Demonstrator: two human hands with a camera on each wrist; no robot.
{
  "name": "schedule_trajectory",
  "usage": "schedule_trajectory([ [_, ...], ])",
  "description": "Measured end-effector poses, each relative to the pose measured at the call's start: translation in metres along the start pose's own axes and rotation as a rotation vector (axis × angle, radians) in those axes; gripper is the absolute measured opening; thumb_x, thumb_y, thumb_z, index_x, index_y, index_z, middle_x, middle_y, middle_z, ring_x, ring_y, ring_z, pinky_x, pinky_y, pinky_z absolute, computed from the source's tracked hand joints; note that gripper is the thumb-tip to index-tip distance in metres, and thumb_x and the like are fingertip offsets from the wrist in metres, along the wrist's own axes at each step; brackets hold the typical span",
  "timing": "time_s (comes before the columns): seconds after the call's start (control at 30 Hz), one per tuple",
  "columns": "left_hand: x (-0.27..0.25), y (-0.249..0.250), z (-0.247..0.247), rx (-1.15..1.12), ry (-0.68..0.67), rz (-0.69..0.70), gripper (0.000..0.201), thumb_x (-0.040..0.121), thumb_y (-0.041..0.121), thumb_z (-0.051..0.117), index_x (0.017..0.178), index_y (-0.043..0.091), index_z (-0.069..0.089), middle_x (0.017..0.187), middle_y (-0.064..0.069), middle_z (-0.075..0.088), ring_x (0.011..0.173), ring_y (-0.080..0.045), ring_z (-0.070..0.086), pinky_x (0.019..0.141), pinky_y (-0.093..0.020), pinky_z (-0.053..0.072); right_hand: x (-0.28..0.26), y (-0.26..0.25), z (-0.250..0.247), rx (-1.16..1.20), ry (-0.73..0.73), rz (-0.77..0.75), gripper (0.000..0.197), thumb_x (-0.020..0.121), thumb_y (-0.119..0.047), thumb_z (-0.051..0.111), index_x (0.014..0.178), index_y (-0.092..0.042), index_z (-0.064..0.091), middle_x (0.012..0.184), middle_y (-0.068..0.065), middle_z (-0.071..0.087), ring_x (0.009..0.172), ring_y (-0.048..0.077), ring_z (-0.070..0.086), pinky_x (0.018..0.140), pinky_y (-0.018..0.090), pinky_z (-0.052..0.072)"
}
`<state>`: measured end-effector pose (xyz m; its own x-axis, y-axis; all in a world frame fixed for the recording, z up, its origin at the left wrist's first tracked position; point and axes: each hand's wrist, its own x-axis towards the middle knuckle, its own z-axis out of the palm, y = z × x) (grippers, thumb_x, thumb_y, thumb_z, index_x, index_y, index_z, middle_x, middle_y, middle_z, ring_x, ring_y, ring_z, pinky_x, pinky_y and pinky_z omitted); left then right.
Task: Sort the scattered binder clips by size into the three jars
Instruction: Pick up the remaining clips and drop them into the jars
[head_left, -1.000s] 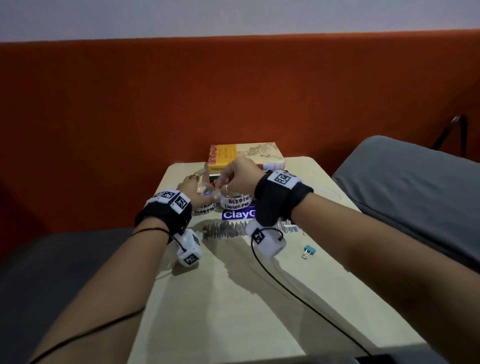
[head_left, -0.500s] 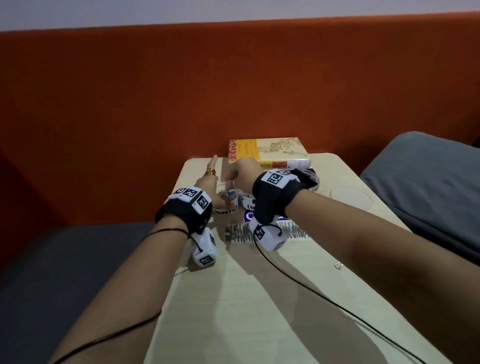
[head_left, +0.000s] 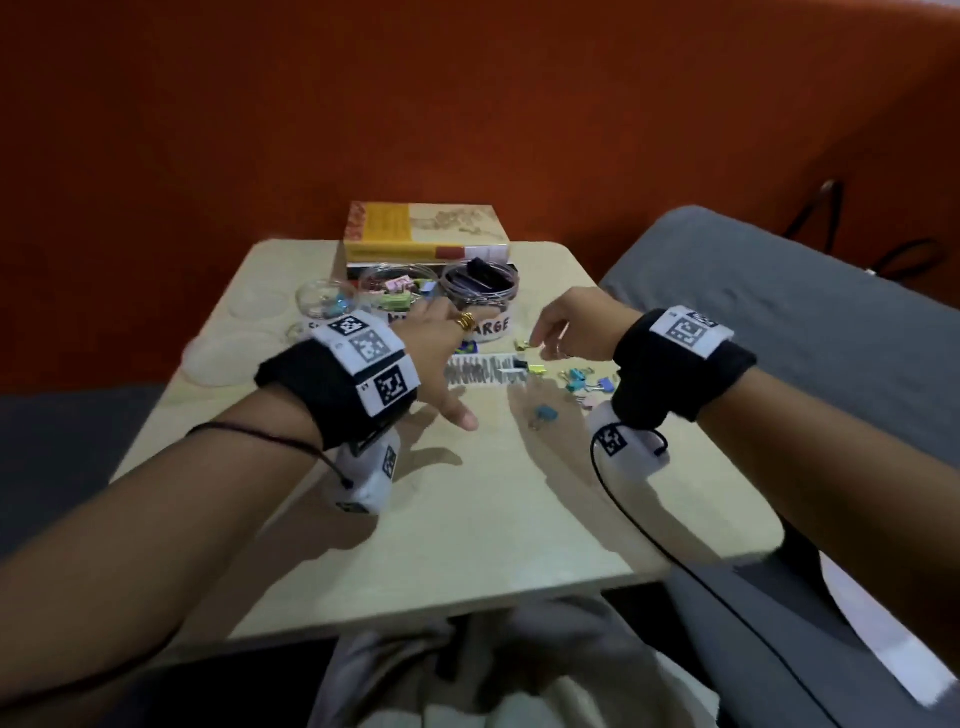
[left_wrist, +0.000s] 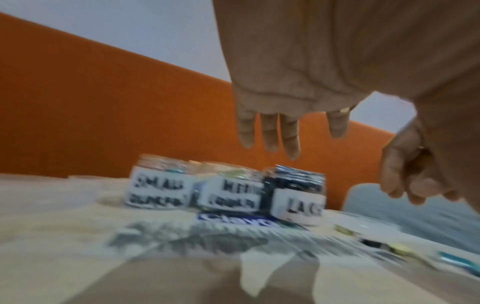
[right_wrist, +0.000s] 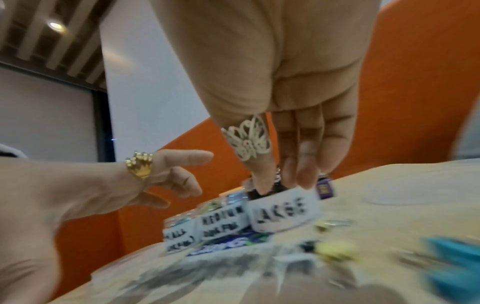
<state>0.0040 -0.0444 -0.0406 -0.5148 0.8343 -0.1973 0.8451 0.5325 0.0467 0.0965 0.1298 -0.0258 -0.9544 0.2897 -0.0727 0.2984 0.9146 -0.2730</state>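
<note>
Three clear jars stand in a row at the table's far side: small (head_left: 324, 301), medium (head_left: 397, 288) with coloured clips, and large (head_left: 480, 288) with black clips. My left hand (head_left: 441, 351) hovers in front of the medium and large jars with straight, spread fingers (left_wrist: 270, 133), holding nothing. My right hand (head_left: 566, 325) hangs to the right of the large jar, its fingers (right_wrist: 301, 160) pointing down, empty, just above a yellow clip (head_left: 522, 344). More clips (head_left: 576, 382) lie scattered under its wrist. A teal one (head_left: 545, 414) lies nearer me.
A yellow book (head_left: 426, 231) lies behind the jars. Clear round lids (head_left: 234, 353) rest on the table's left part. A striped printed sheet (head_left: 483, 371) lies in front of the jars. A grey cushion (head_left: 805, 322) borders the table on the right. The orange wall stands behind.
Both hands were close together over the small and medium jars. They have drawn back and apart, the right hand going right toward the scattered clips, the left one opening.
</note>
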Motion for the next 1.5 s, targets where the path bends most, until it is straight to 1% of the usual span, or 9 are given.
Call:
schedule_trajectory([
  [0.13, 0.018, 0.050, 0.005, -0.138, -0.067, 0.149, 0.095, 0.073, 0.043, 0.076, 0.149, 0.023, 0.022, 0.148, -0.008, 0.031, 0.134, -0.025, 0.038, 0.106, -0.034, 0.035, -0.016, 0.042, 0.002, -0.081, 0.005, 0.109, 0.026, 0.083, -0.001, 0.065, 0.108, -0.008, 0.071, 0.113, 0.011, 0.069, 0.106, 0.025, 0.063, 0.076, 0.022, 0.041],
  [0.5, 0.054, 0.093, 0.014, -0.040, -0.126, 0.100, 0.048, 0.083, 0.029, 0.070, 0.123, 0.004, 0.059, 0.123, -0.010, 0.063, 0.112, -0.025, 0.060, 0.077, -0.023, 0.041, -0.020, 0.077, 0.010, -0.062, -0.058, 0.256, 0.034, 0.083, -0.009, 0.064, 0.117, -0.010, 0.065, 0.123, 0.012, 0.062, 0.106, 0.026, 0.061, 0.084, 0.029, 0.049],
  [0.7, 0.055, 0.089, 0.015, -0.066, -0.080, 0.060, 0.031, 0.089, 0.020, 0.061, 0.117, 0.010, 0.066, 0.118, -0.008, 0.065, 0.109, -0.023, 0.060, 0.087, -0.026, 0.046, -0.016, 0.071, 0.026, -0.096, -0.075, 0.291, 0.036, 0.087, -0.027, 0.062, 0.111, 0.000, 0.068, 0.118, 0.018, 0.066, 0.105, 0.030, 0.062, 0.089, 0.033, 0.049],
  [0.9, 0.074, 0.064, 0.009, -0.186, 0.113, -0.185, 0.035, 0.094, 0.007, 0.043, 0.060, 0.010, 0.049, 0.064, -0.008, 0.042, 0.054, -0.020, 0.040, 0.052, -0.024, 0.032, -0.007, 0.075, 0.030, -0.092, -0.081, 0.303, 0.037, 0.082, -0.031, 0.067, 0.109, -0.006, 0.070, 0.110, 0.012, 0.070, 0.103, 0.029, 0.064, 0.091, 0.033, 0.053],
  [0.97, 0.076, 0.058, 0.006, -0.161, 0.099, -0.233, 0.027, 0.096, 0.007, 0.041, 0.089, 0.004, 0.066, 0.085, -0.013, 0.057, 0.086, -0.027, 0.060, 0.075, -0.029, 0.046, -0.005, 0.076, 0.030, -0.080, -0.084, 0.307, 0.039, 0.081, -0.032, 0.068, 0.110, -0.005, 0.069, 0.109, 0.012, 0.070, 0.099, 0.028, 0.063, 0.093, 0.035, 0.053],
  [1.07, 0.083, 0.057, -0.002, -0.115, 0.096, -0.220, 0.038, 0.094, -0.002, 0.043, 0.129, 0.006, 0.055, 0.136, -0.013, 0.051, 0.127, -0.026, 0.048, 0.103, -0.029, 0.039, -0.003, 0.077, 0.034, -0.071, -0.072, 0.312, 0.038, 0.084, -0.031, 0.066, 0.110, -0.003, 0.068, 0.111, 0.014, 0.069, 0.084, 0.024, 0.054, 0.087, 0.032, 0.050],
  [1.17, 0.086, 0.059, -0.001, -0.112, 0.014, -0.178, 0.036, 0.096, 0.001, 0.041, 0.129, 0.007, 0.054, 0.140, -0.014, 0.044, 0.127, -0.026, 0.047, 0.101, -0.027, 0.037, -0.001, 0.078, 0.036, -0.077, -0.074, 0.316, 0.037, 0.086, -0.029, 0.064, 0.111, -0.003, 0.067, 0.113, 0.015, 0.068, 0.082, 0.023, 0.048, 0.076, 0.028, 0.043],
  [1.33, 0.089, 0.062, 0.009, -0.036, 0.000, -0.083, 0.045, 0.086, 0.046, 0.059, 0.121, 0.018, 0.055, 0.126, -0.009, 0.048, 0.115, -0.024, 0.051, 0.097, -0.033, 0.043, -0.001, 0.079, 0.036, -0.074, -0.080, 0.309, 0.036, 0.087, -0.025, 0.064, 0.115, -0.002, 0.065, 0.117, 0.016, 0.067, 0.083, 0.023, 0.047, 0.084, 0.033, 0.047],
  [1.5, 0.093, 0.070, 0.005, 0.092, -0.049, -0.053, 0.038, 0.082, 0.043, 0.066, 0.107, 0.014, 0.066, 0.119, -0.011, 0.054, 0.107, -0.026, 0.057, 0.093, -0.035, 0.048, -0.003, 0.078, 0.031, -0.060, -0.052, 0.305, 0.032, 0.088, -0.019, 0.061, 0.117, -0.004, 0.064, 0.119, 0.013, 0.065, 0.094, 0.025, 0.057, 0.092, 0.031, 0.049],
])
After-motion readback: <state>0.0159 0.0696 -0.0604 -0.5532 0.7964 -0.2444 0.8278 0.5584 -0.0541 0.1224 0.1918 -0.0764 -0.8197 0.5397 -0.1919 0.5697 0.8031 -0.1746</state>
